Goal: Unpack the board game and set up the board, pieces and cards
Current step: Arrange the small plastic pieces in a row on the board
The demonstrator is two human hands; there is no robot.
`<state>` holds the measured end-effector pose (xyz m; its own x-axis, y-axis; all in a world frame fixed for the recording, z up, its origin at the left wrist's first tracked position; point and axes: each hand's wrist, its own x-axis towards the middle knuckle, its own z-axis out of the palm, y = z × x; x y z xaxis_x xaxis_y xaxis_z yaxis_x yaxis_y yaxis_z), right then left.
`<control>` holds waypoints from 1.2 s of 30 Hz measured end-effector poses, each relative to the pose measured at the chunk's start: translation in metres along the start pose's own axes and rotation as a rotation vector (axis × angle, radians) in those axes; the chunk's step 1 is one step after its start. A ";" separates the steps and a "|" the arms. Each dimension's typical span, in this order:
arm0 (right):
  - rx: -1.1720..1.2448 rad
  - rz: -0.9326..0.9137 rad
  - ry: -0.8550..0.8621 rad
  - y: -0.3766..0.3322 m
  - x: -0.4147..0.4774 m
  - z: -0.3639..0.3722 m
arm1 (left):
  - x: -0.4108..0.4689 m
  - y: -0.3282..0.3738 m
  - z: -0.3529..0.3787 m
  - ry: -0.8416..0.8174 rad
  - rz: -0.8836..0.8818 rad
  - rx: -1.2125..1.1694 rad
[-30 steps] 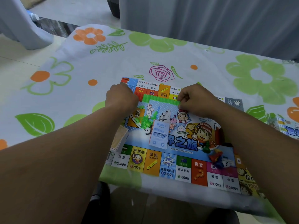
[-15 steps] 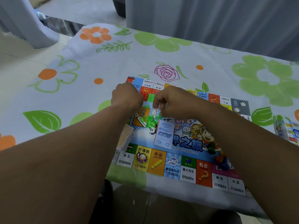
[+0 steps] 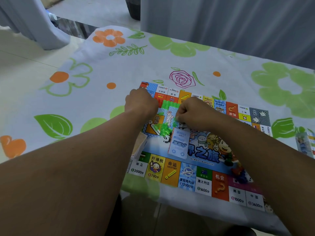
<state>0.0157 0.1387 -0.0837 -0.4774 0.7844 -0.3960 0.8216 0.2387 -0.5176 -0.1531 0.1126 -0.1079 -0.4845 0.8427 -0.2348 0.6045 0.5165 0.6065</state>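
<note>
The colourful game board (image 3: 203, 183) lies flat on the flowered tablecloth. Over its upper left part, my left hand (image 3: 141, 104) is curled and grips the left end of a green strip of plastic houses (image 3: 170, 104). My right hand (image 3: 192, 113) is curled too and pinches the strip's right part, with a green piece showing at its fingertips. Several loose green houses (image 3: 164, 129) lie just below the strip. A blue stack of paper notes (image 3: 179, 143) sits mid-board. A tan card stack (image 3: 140, 145) leans at the board's left edge, partly behind my left forearm.
Red and blue pawns and dice (image 3: 239, 173) lie in a small heap on the board's lower right, beside my right forearm. A printed game box (image 3: 305, 143) sits at the table's right edge. The table's front edge runs just below the board; a grey curtain hangs behind.
My right hand has moved left along the green strip, toward my left hand, so much less of the strip shows between them. The loose green houses below have stayed put.
</note>
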 end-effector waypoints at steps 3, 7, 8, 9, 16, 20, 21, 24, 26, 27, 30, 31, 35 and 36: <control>0.080 0.122 0.011 -0.002 0.000 -0.002 | 0.000 0.000 0.000 -0.001 0.000 -0.006; 0.165 0.242 -0.041 -0.003 -0.006 -0.008 | 0.001 0.000 0.001 -0.002 -0.002 0.001; 0.179 0.257 -0.054 -0.004 -0.008 -0.008 | 0.001 0.000 0.001 0.000 0.003 0.008; 0.184 0.263 -0.058 -0.004 -0.010 -0.009 | 0.001 0.000 0.001 0.004 0.009 0.015; 0.153 0.264 0.044 0.005 -0.009 -0.010 | 0.001 0.000 0.001 0.000 0.008 0.012; 0.113 0.220 0.086 0.008 -0.005 -0.012 | 0.001 0.000 0.001 -0.003 0.000 0.011; 0.118 0.189 0.083 0.005 -0.004 -0.012 | 0.001 0.000 0.001 -0.003 0.001 0.011; 0.126 0.095 0.045 -0.008 -0.007 -0.010 | 0.001 0.000 0.002 -0.001 0.004 0.012; 0.073 0.071 0.000 -0.011 -0.007 -0.004 | 0.001 0.001 0.002 0.002 0.005 0.018; 0.040 0.060 -0.016 -0.012 -0.006 -0.002 | 0.001 0.001 0.002 0.003 0.005 0.018; 0.031 0.053 -0.002 -0.010 -0.001 0.001 | 0.001 0.000 0.002 0.006 0.007 0.012; 0.060 0.058 0.016 -0.009 0.000 0.001 | 0.000 -0.001 0.002 0.007 0.007 0.012; 0.180 0.092 0.050 -0.010 0.002 0.001 | 0.000 0.000 0.002 0.006 0.011 0.010; 0.188 0.097 0.040 -0.010 0.003 0.003 | 0.000 0.000 0.002 0.004 0.012 0.011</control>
<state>0.0057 0.1369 -0.0817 -0.3833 0.8216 -0.4219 0.7886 0.0533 -0.6126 -0.1523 0.1128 -0.1094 -0.4800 0.8481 -0.2244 0.6171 0.5082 0.6008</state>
